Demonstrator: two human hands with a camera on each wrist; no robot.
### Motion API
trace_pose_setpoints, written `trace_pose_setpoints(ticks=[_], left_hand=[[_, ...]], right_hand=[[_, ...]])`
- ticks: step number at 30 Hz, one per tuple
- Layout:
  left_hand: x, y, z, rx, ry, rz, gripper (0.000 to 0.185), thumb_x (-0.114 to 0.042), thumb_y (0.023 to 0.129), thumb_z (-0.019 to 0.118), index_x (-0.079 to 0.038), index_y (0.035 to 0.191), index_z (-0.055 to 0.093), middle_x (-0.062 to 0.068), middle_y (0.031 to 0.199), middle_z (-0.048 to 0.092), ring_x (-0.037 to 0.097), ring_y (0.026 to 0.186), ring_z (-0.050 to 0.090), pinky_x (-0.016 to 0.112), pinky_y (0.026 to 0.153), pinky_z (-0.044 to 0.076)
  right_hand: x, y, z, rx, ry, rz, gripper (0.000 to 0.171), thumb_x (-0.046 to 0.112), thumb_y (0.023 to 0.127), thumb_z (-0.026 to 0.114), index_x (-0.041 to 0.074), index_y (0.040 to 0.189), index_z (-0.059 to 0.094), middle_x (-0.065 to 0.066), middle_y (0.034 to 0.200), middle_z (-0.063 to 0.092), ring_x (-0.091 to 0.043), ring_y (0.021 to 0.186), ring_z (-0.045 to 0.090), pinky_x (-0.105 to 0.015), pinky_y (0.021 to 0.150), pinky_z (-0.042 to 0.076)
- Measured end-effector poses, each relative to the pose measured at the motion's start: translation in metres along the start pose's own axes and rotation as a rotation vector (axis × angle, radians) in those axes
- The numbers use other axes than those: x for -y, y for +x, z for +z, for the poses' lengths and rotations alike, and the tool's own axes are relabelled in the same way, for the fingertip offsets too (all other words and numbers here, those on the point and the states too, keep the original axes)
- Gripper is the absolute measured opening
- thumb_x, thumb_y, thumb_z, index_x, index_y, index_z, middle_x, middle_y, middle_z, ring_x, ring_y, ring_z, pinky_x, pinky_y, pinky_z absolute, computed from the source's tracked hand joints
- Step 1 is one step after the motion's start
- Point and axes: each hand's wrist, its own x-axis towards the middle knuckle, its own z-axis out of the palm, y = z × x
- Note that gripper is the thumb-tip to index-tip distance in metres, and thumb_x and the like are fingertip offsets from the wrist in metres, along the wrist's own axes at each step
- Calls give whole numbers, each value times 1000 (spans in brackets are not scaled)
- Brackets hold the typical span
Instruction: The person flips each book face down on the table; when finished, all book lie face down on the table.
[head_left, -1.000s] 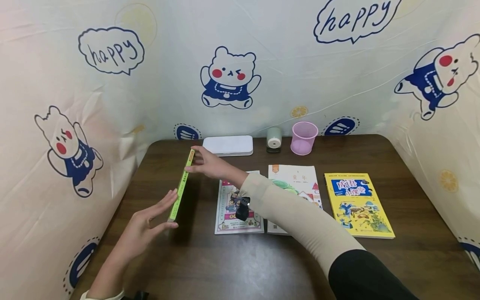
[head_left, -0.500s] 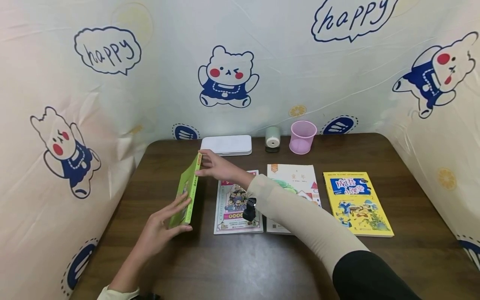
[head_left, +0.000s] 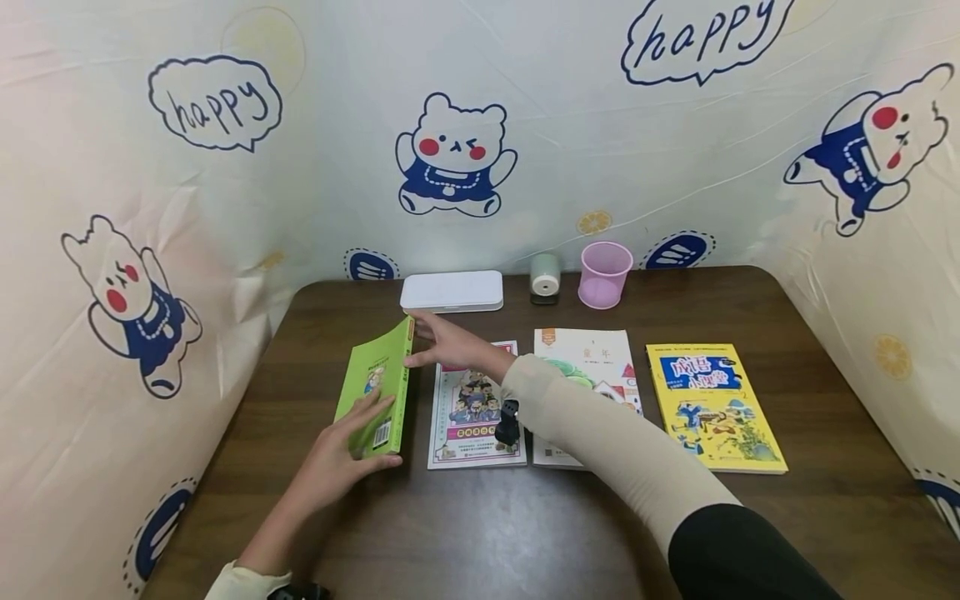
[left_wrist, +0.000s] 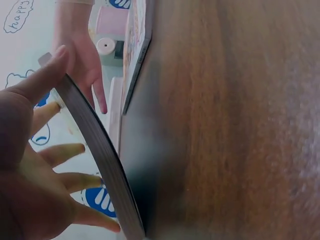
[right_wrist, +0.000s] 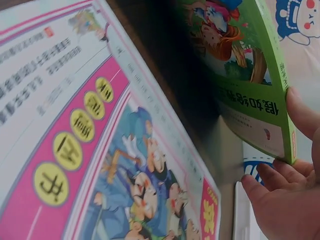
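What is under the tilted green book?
Under the green book only dark table shows, in shadow; nothing lies there. Its lower edge rests on the wood. The left hand hides the near corner.

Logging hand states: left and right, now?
Left hand: open, flat fingers resting on green book.
Right hand: open, fingertips steadying the book's far edge.

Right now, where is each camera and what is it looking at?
Head: up high, looking down at the table, both hands on the green book, both sleeves showing.
Left wrist: low by the left hand, looking along the book's edge.
Right wrist: by the right hand, facing the book's cover and a pink book.
All share the green book.
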Motion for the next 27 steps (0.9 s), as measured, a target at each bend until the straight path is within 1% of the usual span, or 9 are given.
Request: trace_pose_setpoints(ticks=[3, 8, 12, 15, 20, 27], left_hand=[[1, 1, 2, 10, 25, -4, 88, -30, 77, 93, -30, 154, 51, 11, 166, 35, 47, 152, 26, 74, 113, 28], [3, 2, 5, 22, 68, -14, 87, -34, 77, 92, -29, 153, 52, 15, 165, 35, 57, 149, 24, 82, 108, 23], [4, 3, 7, 40, 114, -29, 85, -37, 78, 91, -30, 153, 52, 16, 165, 36, 61, 147, 22, 88, 104, 15], [6, 4, 8, 51, 152, -41, 84, -39, 78, 91, -30, 153, 53, 18, 164, 36, 62, 147, 21, 92, 100, 9], [9, 5, 11, 54, 227, -62, 84, -42, 76, 91, -31, 151, 54, 18, 164, 37, 61, 147, 22, 95, 94, 6], [9, 7, 14, 66, 308, -77, 83, -47, 76, 90, -32, 150, 56, 20, 162, 39, 63, 146, 22, 97, 90, 7]], right_hand=[[-5, 1, 0, -8, -41, 20, 102, 28, 91, 82, 14, 166, 14, -10, 170, 25, -26, 155, 30, -42, 124, 29], [-14, 3, 2, -30, -146, 70, 105, 37, 87, 84, 14, 166, 19, -11, 168, 30, -26, 154, 31, -43, 124, 30], [-18, 4, 3, -44, -212, 100, 105, 40, 86, 85, 14, 165, 22, -11, 168, 31, -28, 153, 32, -46, 123, 30], [-22, 6, 4, -47, -267, 106, 106, 42, 84, 86, 14, 165, 23, -10, 168, 31, -28, 153, 32, -45, 123, 30], [-30, 11, 7, -32, -347, 107, 106, 44, 84, 85, 11, 164, 25, -9, 169, 27, -26, 156, 27, -41, 125, 27], [-30, 11, 10, -20, -399, 135, 102, 42, 86, 84, 11, 164, 27, -12, 170, 26, -29, 159, 14, -45, 126, 22]])
